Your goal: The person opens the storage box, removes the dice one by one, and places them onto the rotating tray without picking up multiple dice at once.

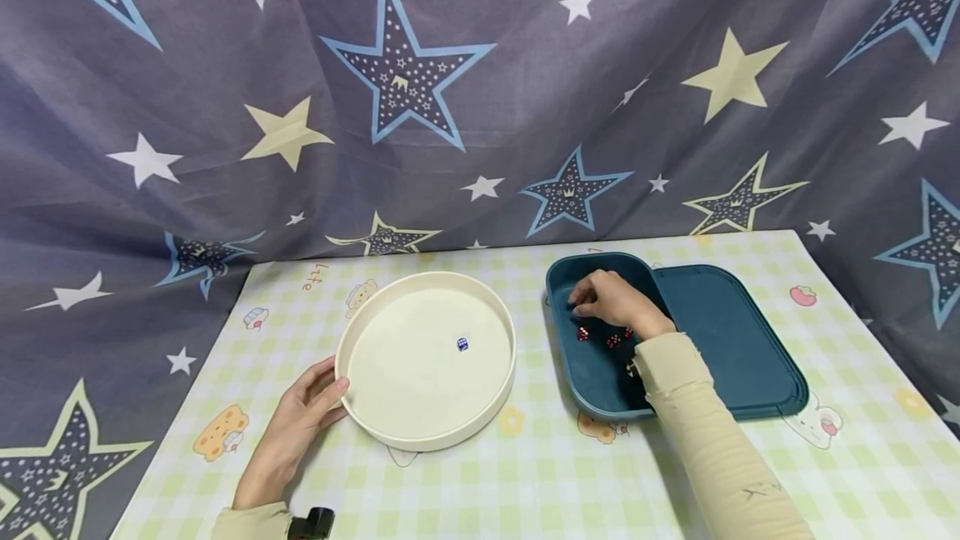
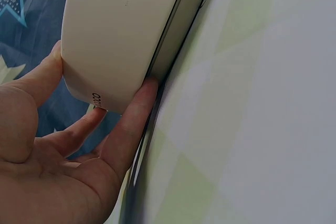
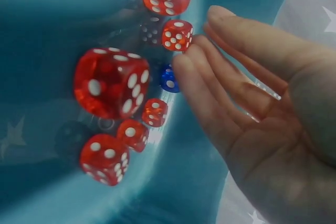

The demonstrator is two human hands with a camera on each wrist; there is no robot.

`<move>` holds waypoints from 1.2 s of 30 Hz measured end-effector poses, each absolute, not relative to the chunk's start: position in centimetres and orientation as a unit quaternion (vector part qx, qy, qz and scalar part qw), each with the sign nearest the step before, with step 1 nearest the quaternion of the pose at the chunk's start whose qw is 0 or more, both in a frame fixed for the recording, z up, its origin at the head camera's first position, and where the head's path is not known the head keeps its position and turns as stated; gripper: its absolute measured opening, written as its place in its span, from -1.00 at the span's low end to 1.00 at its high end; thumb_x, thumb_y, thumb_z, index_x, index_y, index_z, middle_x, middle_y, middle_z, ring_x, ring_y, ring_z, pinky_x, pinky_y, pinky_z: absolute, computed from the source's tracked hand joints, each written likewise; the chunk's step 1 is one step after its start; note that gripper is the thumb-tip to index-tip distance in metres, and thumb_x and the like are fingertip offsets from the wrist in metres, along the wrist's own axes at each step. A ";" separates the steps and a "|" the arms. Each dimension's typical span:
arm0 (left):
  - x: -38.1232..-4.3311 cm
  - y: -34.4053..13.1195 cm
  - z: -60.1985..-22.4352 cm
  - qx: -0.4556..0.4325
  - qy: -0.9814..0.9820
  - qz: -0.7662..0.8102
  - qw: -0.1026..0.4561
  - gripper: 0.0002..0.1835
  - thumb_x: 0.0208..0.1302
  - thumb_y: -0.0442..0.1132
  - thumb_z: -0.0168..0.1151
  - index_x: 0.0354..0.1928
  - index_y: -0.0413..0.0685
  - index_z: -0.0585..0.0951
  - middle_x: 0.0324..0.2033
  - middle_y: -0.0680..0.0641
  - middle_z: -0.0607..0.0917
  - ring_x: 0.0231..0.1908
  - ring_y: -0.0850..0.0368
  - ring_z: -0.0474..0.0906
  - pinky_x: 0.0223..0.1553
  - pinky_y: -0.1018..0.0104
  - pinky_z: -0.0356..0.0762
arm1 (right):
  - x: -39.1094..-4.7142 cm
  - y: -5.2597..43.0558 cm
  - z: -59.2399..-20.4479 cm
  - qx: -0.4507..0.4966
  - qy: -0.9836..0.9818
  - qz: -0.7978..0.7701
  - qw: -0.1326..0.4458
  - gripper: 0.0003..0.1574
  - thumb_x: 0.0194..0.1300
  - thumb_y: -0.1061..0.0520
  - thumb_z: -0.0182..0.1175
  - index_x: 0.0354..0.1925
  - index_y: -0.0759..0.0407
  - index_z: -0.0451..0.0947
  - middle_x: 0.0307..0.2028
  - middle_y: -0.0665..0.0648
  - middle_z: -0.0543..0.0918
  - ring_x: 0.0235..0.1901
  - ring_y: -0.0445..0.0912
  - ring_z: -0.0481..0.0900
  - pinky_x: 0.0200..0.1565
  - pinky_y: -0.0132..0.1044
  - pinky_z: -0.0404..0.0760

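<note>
My left hand point(image 1: 296, 413) holds the left edge of a round cream tray point(image 1: 405, 365). In the left wrist view, the thumb lies against the rim and fingers sit along the outer wall and lower edge. One blue die point(image 1: 462, 344) lies on the tray, right of its middle. My right hand point(image 1: 621, 303) reaches down into a dark teal box point(image 1: 596, 377). In the right wrist view its fingers extend, slightly bent, beside a blue die point(image 3: 169, 80), partly covered by a fingertip; whether they touch is unclear. Several red dice point(image 3: 113, 83) of different sizes lie around it.
A flat teal lid point(image 1: 727, 332) lies at the box's right side, bordering it. The checked tablecloth point(image 1: 465, 490) extends under everything. Behind the table hangs a grey curtain point(image 1: 510, 123) with stars. The tray stands left of the box, with a gap between.
</note>
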State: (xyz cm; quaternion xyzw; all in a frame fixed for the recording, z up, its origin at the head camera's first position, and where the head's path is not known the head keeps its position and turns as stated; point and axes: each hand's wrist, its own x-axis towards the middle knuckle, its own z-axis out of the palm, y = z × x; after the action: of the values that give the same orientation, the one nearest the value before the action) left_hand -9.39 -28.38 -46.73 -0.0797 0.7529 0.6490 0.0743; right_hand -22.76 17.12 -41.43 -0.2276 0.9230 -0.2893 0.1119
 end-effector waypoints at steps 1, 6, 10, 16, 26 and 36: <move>-9.4 -28.4 -46.7 -0.080 0.753 0.649 0.074 -0.29 0.28 -0.04 0.14 0.38 -0.07 0.10 0.21 -0.16 0.26 -0.01 0.21 0.49 -0.01 0.33 0.56 | -22.8 17.1 -41.5 -0.228 0.923 -0.289 0.114 -0.83 0.14 0.28 0.27 -0.23 0.26 0.65 -0.31 0.14 0.66 -0.39 -0.09 0.59 -0.32 -0.25 0.63; -9.4 -28.4 -46.8 -0.080 0.753 0.649 0.073 -0.29 0.28 -0.04 0.14 0.38 -0.07 0.11 0.21 -0.15 0.26 -0.01 0.21 0.49 -0.02 0.32 0.56 | -22.9 17.2 -41.7 -0.238 0.919 -0.288 0.124 -0.85 0.11 0.33 0.28 -0.28 0.28 0.66 -0.36 0.15 0.67 -0.39 -0.07 0.61 -0.32 -0.25 0.65; -9.4 -28.4 -46.6 -0.081 0.753 0.649 0.073 -0.29 0.28 -0.04 0.15 0.38 -0.07 0.11 0.21 -0.15 0.26 -0.01 0.21 0.49 -0.02 0.32 0.57 | -23.0 17.3 -41.9 -0.237 0.919 -0.288 0.128 -0.87 0.10 0.32 0.29 -0.30 0.26 0.67 -0.37 0.14 0.68 -0.38 -0.07 0.61 -0.32 -0.25 0.65; -9.4 -28.4 -46.6 -0.081 0.750 0.652 0.075 -0.30 0.28 -0.05 0.14 0.38 -0.06 0.11 0.21 -0.15 0.26 0.00 0.20 0.48 -0.02 0.32 0.57 | -23.0 17.5 -42.2 -0.240 0.920 -0.286 0.120 -0.90 0.10 0.27 0.31 -0.34 0.23 0.69 -0.36 0.11 0.69 -0.39 -0.10 0.61 -0.30 -0.24 0.65; -9.3 -28.5 -46.8 -0.072 0.749 0.654 0.075 -0.31 0.30 -0.06 0.12 0.38 -0.07 0.10 0.22 -0.16 0.25 0.02 0.16 0.48 -0.02 0.31 0.56 | -23.0 17.4 -41.3 -0.239 0.920 -0.288 0.114 -0.90 0.14 0.26 0.27 -0.32 0.22 0.70 -0.35 0.09 0.68 -0.37 -0.11 0.60 -0.30 -0.23 0.65; -9.2 -28.4 -46.6 -0.073 0.753 0.650 0.074 -0.29 0.30 -0.04 0.13 0.38 -0.07 0.09 0.22 -0.16 0.25 0.01 0.17 0.48 -0.01 0.32 0.56 | -22.5 16.3 -39.1 -0.246 0.923 -0.289 0.069 -0.87 0.15 0.24 0.27 -0.28 0.21 0.70 -0.30 0.11 0.68 -0.32 -0.08 0.60 -0.28 -0.22 0.63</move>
State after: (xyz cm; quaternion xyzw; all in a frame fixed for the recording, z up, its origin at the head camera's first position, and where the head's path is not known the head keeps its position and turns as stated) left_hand -9.25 -28.37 -46.56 -0.0726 0.7530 0.6498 0.0740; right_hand -22.50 16.28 -39.09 -0.2465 0.9225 -0.2888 0.0692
